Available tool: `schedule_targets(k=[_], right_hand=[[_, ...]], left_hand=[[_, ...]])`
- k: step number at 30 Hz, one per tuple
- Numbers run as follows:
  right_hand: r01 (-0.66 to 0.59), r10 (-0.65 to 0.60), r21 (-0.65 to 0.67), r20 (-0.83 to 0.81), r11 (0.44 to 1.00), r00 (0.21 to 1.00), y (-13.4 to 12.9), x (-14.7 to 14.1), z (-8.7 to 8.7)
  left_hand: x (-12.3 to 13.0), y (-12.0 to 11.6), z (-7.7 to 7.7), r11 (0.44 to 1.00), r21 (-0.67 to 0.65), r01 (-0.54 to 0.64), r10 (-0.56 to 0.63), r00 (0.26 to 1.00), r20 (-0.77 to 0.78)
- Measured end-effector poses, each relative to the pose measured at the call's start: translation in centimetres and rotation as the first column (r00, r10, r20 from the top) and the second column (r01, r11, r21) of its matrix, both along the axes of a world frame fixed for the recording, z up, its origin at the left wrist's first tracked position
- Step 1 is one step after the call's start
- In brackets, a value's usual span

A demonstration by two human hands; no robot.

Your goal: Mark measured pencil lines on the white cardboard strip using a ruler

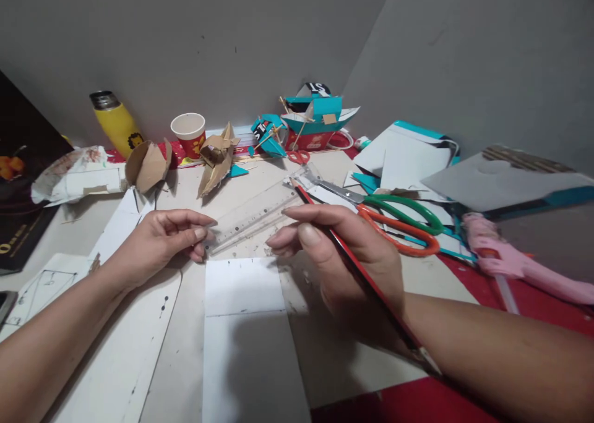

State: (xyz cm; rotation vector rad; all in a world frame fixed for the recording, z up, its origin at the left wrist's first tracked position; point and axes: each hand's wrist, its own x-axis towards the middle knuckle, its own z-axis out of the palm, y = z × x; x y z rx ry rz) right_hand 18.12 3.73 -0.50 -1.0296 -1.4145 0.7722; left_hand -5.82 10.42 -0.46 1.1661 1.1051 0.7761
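The left hand pinches the near end of a clear ruler between thumb and fingers; the right hand is closed around a red-and-black pencil, its tip pointing up and away. Below the ruler, a white strip with a line drawn across it lies on the counter.

Toward the wall stands a red-and-white paper cup, its visible inside pale, its bottom out of sight. To its left, a yellow bottle leans, dark-topped, contents hidden. A blue-and-white model boat sits over a red container, whose inside cannot be seen.
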Motion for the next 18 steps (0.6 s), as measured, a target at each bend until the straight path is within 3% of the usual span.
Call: schedule_targets(k=[10,18], right_hand=[[-0.025,0.024,-0.008,-0.127,1.000,0.992,0.6,-0.2,0.3],[-0.067,0.029,-0.136,-0.269,0.988,0.963,1.7,-0.1,0.6]], left_hand=[[-0.2,-0.7,1.6,0.997,0.070,-0.011,0.013,1.000,-0.020],[0.1,-1.4,1.9,0.996,0.089,0.016,-0.021,0.999,0.050]])
